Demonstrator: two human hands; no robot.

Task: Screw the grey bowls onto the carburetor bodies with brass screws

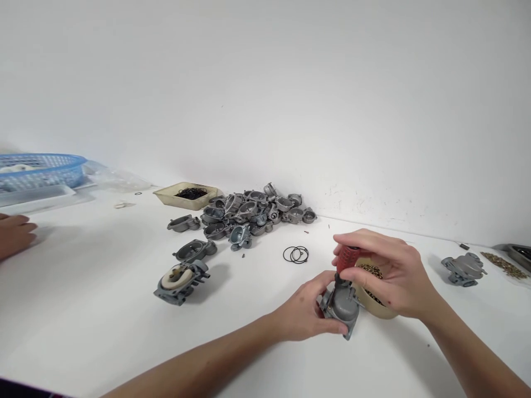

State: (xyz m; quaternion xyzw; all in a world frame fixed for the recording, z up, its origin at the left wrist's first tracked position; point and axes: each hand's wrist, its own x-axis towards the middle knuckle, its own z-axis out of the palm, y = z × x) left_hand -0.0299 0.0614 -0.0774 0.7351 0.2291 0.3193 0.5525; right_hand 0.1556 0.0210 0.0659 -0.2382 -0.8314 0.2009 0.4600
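- The counter is seen running white and broad up to the wall; wide bare room is left at the near left, and the far edge is met by the wall.
- A heap of grey castings is piled back by the wall, well apart from the hands, so the front, it seems, is kept free; a beige tray of black rings is set just beside it.
- A blue basket is parked at the far left; another person's hand is rested on the counter below it.
- The left hand is closed around a grey casting, which is pressed onto the counter near the front, seemingly for steadiness.
- The right hand is wrapped round a red-handled screwdriver, held upright with its tip on the casting's top.
- A beige bowl of brass screws is kept just behind the casting, under the right hand; easy reach is judged the reason.
- Black O-rings are laid between heap and hands, with open room around them.
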